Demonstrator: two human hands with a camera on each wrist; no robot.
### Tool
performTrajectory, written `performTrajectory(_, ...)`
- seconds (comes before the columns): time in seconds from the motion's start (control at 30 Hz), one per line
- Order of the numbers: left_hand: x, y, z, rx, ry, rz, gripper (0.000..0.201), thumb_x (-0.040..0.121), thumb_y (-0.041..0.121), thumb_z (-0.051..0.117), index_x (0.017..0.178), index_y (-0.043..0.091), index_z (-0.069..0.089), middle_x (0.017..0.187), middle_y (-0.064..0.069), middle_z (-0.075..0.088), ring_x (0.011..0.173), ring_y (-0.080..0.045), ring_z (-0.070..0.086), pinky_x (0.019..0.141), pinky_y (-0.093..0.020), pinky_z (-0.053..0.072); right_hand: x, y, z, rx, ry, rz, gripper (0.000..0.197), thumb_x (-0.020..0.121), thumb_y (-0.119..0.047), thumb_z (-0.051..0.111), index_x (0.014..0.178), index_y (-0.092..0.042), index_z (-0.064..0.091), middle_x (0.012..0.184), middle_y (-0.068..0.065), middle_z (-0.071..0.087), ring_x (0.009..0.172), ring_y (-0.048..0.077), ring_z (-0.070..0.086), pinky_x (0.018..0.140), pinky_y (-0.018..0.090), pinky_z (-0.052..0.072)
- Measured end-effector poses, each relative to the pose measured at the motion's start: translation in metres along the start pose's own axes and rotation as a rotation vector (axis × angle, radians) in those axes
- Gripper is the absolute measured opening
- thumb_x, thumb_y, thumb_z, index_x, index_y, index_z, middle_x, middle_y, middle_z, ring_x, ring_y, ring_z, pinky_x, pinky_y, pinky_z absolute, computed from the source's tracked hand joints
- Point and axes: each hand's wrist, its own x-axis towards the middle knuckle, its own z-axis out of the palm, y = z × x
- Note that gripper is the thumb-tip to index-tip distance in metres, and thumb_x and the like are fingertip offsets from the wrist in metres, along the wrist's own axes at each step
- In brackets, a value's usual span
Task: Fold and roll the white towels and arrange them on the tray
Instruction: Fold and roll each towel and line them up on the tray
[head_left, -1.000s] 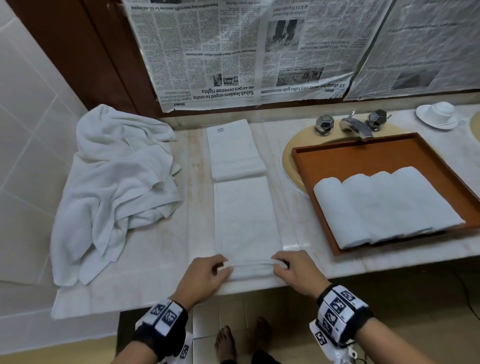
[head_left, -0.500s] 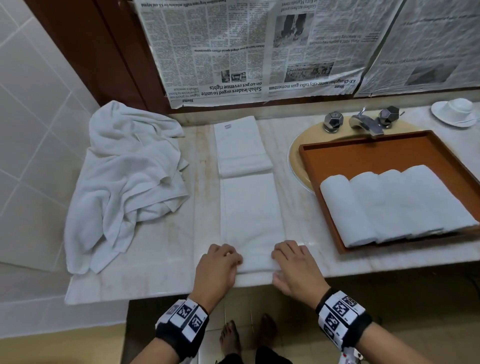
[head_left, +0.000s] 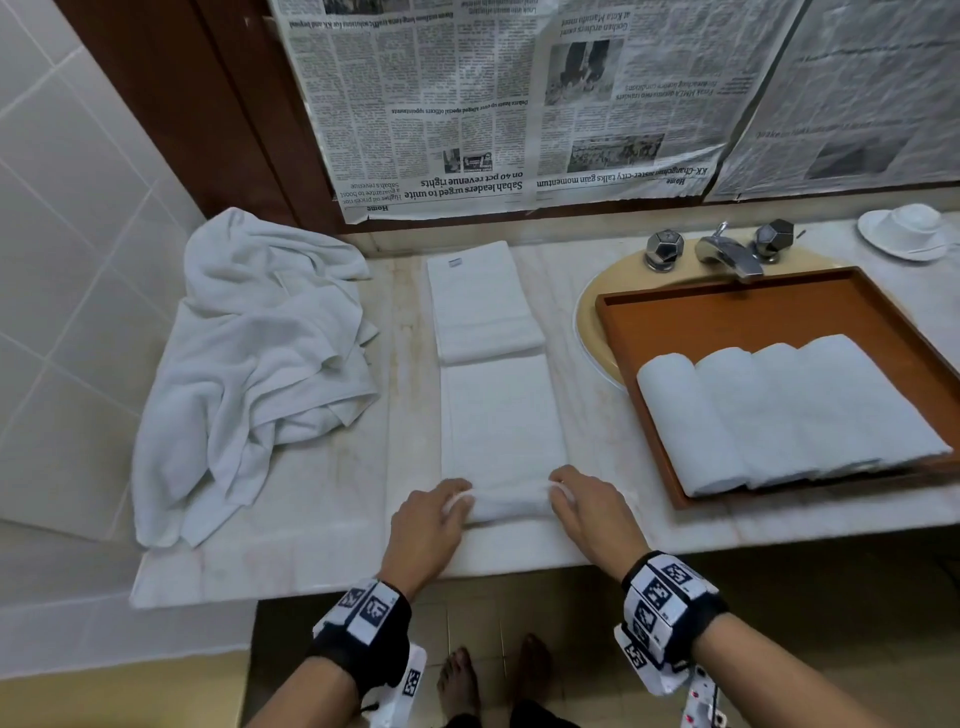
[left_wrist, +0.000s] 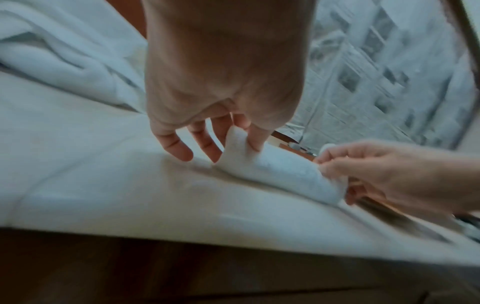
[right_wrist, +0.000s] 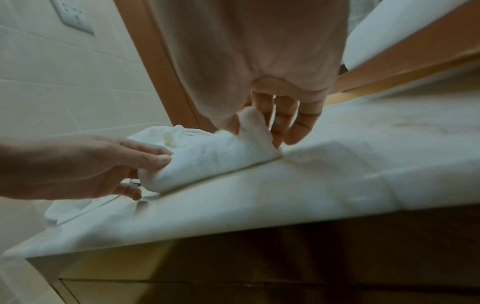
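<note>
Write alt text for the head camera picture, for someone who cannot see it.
Two hands, left hand and right hand, grip the ends of a long folded white towel on a marble counter, its near end rolled up. To the right, a wooden tray holds four rolled towels; a crumpled towel pile lies left.

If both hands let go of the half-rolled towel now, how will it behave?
Probably it loosens: the half-rolled towel is soft terry, rolled only at its near end and pinched by the left hand and right hand. Likely floppy if lifted, since the flat length would hang.
</note>
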Motion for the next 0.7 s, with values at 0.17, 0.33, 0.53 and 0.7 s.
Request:
performTrajectory(0.17, 0.009, 0.005, 0.001, -0.107, 0.107, -0.046, 0.012, 0.094, 0.037, 0.063, 0.096, 0.027, 0.057, 0.065, 0.007, 0.054, 0.059, -0.006, 0.051, 0.057, -0.024, 0.036, 0.004, 0.007, 0.009, 0.006, 0.123, -0.037, 0.014, 0.102, -0.027, 0.048, 0.109, -0.017, 0.056, 0.102, 0.001, 0.049, 0.074, 0.026, 0.057, 0.069, 0.043, 0.052)
performTrajectory(0.33, 0.009, -0.001, 0.013, 0.148, 0.149, 0.132, 0.011, 0.097, 0.025, 0.061, 0.104, 0.020, 0.068, 0.099, 0.003, 0.049, 0.085, -0.018, 0.050, 0.069, -0.034, 0.049, 0.005, 0.011, 0.010, -0.198, 0.091, -0.209, 0.028, 0.090, -0.042, 0.058, 0.096, -0.015, 0.062, 0.105, 0.002, 0.053, 0.092, 0.021, 0.050, 0.065, 0.032, 0.052)
performTrajectory(0.53, -0.007, -0.003, 0.015, 0.276, 0.023, 0.188, 0.050, 0.085, 0.060, 0.055, 0.121, 0.026, 0.060, 0.116, 0.005, 0.051, 0.101, -0.018, 0.051, 0.078, -0.034, 0.050, 0.003, 0.006, 0.008, -0.373, 0.005, -0.263, 0.024, 0.071, -0.027, 0.068, 0.090, -0.014, 0.066, 0.090, 0.002, 0.062, 0.082, 0.023, 0.060, 0.062, 0.034, 0.052)
performTrajectory(0.7, 0.001, 0.000, 0.006, 0.278, -0.002, 0.141, 0.060, 0.083, 0.065, 0.038, 0.118, 0.026, 0.067, 0.112, 0.007, 0.060, 0.103, -0.018, 0.054, 0.082, -0.034, 0.048, 0.011, 0.007, 0.006, -0.114, -0.043, -0.202, 0.031, 0.084, -0.031, 0.047, 0.093, -0.007, 0.065, 0.094, 0.002, 0.060, 0.091, 0.017, 0.050, 0.076, 0.031, 0.047)
